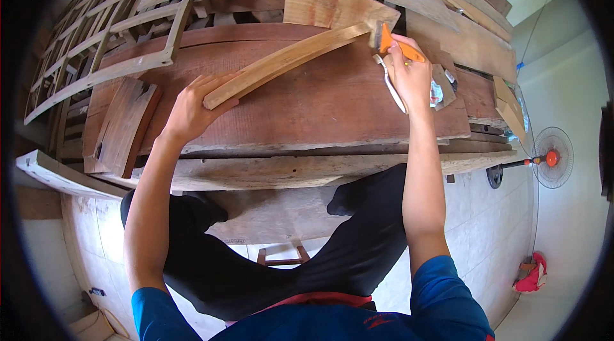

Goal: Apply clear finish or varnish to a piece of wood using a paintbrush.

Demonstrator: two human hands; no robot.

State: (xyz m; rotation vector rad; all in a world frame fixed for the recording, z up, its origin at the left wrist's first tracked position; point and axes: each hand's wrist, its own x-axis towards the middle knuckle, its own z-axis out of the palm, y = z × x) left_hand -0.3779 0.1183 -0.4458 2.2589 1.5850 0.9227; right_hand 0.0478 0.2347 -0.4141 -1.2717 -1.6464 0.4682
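My left hand (197,103) is closed around the near-left end of a long wooden strip (291,58), which slants up to the right above a reddish-brown board (320,101). Pinched in my right hand (412,75) is a paintbrush (387,39) with an orange handle. Its bristles are at the strip's far right end; whether they touch it I cannot tell. Beside my right hand, a white toothbrush (389,82) lies on the board. Small wooden pieces and a blue-and-white packet (436,94) sit just right of that hand, partly hidden by it.
A wooden lattice frame (115,66) leans at the left, with a dark wood block (128,125) nearer me. Planks (339,7) are stacked along the back. On the right stands a fan (552,158), and a red cloth item (532,274) is by the wall.
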